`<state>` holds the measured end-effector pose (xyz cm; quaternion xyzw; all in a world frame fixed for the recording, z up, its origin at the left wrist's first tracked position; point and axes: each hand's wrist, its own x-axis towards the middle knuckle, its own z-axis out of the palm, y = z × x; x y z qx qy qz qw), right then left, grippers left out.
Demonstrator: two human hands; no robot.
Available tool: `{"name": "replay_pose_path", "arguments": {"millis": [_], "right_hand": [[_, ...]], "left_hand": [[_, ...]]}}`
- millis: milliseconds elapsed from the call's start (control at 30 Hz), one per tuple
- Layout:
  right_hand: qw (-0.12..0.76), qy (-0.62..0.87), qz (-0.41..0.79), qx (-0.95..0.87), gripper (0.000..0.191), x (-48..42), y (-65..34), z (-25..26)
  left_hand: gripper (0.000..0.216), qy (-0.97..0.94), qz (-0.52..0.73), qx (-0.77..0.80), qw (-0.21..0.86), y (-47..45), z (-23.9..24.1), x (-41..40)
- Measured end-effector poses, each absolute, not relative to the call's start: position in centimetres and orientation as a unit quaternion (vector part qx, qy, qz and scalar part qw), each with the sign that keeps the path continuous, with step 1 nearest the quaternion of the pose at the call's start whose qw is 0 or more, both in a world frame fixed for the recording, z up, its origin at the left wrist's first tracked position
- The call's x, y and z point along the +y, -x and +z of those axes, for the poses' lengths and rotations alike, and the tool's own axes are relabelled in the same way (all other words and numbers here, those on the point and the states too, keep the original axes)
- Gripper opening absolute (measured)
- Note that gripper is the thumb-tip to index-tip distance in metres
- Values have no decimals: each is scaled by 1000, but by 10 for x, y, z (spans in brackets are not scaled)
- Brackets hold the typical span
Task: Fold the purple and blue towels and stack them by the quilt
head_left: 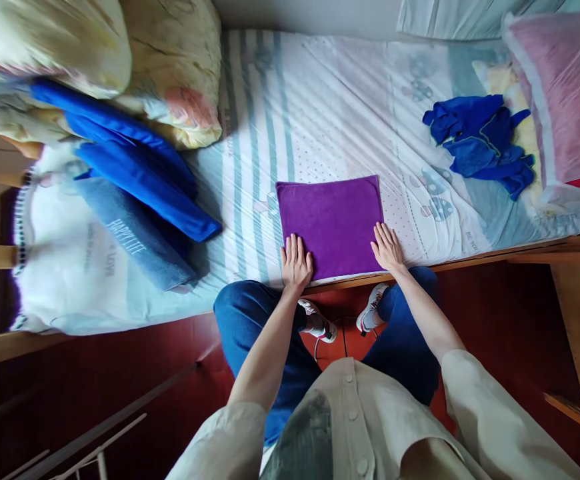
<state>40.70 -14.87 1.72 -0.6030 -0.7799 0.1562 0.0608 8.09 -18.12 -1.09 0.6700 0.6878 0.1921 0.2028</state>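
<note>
On the bed [335, 113], the purple cloth [337, 223] lies flat and smooth. The left hand [297, 263] and right hand [388, 250] rest open, palms down, at its near corners. Right of it, a blue pile [490, 143] lies crumpled, not smoothed.

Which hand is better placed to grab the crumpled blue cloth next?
Likely the right hand, at the right edge of the purple cloth, nearer the crumpled blue cloth; the left hand is farther.
</note>
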Motion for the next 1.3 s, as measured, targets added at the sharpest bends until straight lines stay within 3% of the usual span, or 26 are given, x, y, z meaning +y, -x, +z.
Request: {"name": "replay_pose_path", "arguments": {"millis": [300,600,800,1133,1300], "right_hand": [[44,631,174,-755,59,-206,-426,22],[162,778,303,-527,40,-213,-424,32],[200,791,350,-460,31,-213,-419,29],[304,756,436,-383,21,-204,-415,26],[328,716,470,-398,29,-200,-420,28]], "left_hand": [[67,-620,126,745,213,-87,-9,-240],[48,-429,250,817,294,-58,-4,-238],[26,-351,242,836,344,-45,0,-232],[26,-282,311,812,406,-54,10,-225],[25,-284,356,786,417,-51,16,-220]]}}
